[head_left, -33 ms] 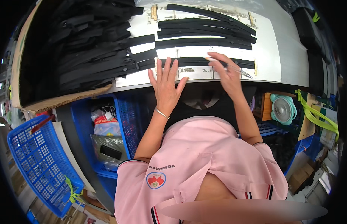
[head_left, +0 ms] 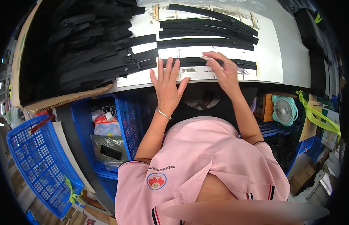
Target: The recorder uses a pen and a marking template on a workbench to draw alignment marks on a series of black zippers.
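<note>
My left hand point(head_left: 168, 88) lies flat with fingers spread, its fingertips pressing the near black fabric strip point(head_left: 191, 62) against a white board point(head_left: 270, 56). My right hand point(head_left: 227, 77) is closed round a thin pen-like tool point(head_left: 205, 57). Its pale tip points left over the same strip. A silvery metal part sticks out behind this hand, too blurred to name. Farther up the board, several more black strips point(head_left: 204, 42) lie side by side, running left to right. Small marks and tape pieces show on the board.
A large heap of black strips point(head_left: 84, 48) fills the left of the table, by a cardboard edge point(head_left: 69, 100). Below are a blue crate point(head_left: 125, 123) holding bags and a phone point(head_left: 111, 152), a blue basket point(head_left: 43, 161), and a small turquoise fan point(head_left: 284, 109) at right.
My right hand has shifted slightly left along the strip with the pen-like tool. My left hand has stayed in place.
</note>
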`<state>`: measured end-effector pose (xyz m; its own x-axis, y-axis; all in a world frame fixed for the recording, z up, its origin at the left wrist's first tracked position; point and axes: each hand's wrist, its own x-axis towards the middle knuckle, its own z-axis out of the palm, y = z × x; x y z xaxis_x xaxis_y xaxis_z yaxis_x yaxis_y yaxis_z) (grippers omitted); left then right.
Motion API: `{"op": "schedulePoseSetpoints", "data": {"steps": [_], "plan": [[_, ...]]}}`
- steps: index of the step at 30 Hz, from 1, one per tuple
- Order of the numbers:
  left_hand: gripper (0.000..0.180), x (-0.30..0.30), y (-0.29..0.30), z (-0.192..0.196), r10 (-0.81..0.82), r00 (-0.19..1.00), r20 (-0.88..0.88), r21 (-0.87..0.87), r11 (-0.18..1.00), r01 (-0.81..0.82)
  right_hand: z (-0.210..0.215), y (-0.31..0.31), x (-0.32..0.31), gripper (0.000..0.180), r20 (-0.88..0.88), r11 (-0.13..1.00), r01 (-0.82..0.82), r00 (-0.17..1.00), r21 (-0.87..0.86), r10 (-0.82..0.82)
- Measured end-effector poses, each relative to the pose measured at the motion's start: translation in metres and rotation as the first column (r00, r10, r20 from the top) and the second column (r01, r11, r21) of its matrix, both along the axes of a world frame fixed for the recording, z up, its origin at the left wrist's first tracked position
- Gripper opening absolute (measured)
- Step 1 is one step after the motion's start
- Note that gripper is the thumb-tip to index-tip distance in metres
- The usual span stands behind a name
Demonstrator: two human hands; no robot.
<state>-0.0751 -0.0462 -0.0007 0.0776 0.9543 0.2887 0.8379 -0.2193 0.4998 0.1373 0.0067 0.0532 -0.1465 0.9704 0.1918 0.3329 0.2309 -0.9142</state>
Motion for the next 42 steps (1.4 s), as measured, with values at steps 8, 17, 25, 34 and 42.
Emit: {"op": "schedulePoseSetpoints", "data": {"steps": [8, 17, 25, 34, 42], "plan": [[0.075, 0.002, 0.001, 0.0, 0.012, 1.0, -0.003, 0.015, 1.0, -0.012, -0.052, 0.019, -0.053, 0.018, -0.01, 1.0, 0.002, 1.0, -0.01, -0.002], [0.075, 0.0, 0.0, 0.0, 0.014, 1.0, -0.009, -0.018, 1.0, -0.014, -0.042, 0.02, -0.056, 0.021, 0.068, 0.997, -0.047, 0.996, -0.06, 0.051], [0.076, 0.0, 0.0, -0.001, 0.009, 1.0, -0.02, 0.016, 1.0, -0.009, -0.039, 0.018, -0.049, 0.019, -0.007, 0.991, -0.091, 0.996, -0.095, 0.091], [0.076, 0.001, 0.0, 0.001, 0.012, 0.999, -0.035, -0.012, 1.0, -0.013, -0.052, 0.022, -0.049, 0.023, 0.161, 0.983, -0.162, 0.976, 0.09, 0.146], [0.075, 0.002, 0.001, 0.0, 0.0, 0.999, -0.041, -0.018, 1.0, -0.001, -0.025, 0.013, -0.016, 0.022, -0.232, 0.982, -0.035, 0.973, -0.183, -0.008]]}}
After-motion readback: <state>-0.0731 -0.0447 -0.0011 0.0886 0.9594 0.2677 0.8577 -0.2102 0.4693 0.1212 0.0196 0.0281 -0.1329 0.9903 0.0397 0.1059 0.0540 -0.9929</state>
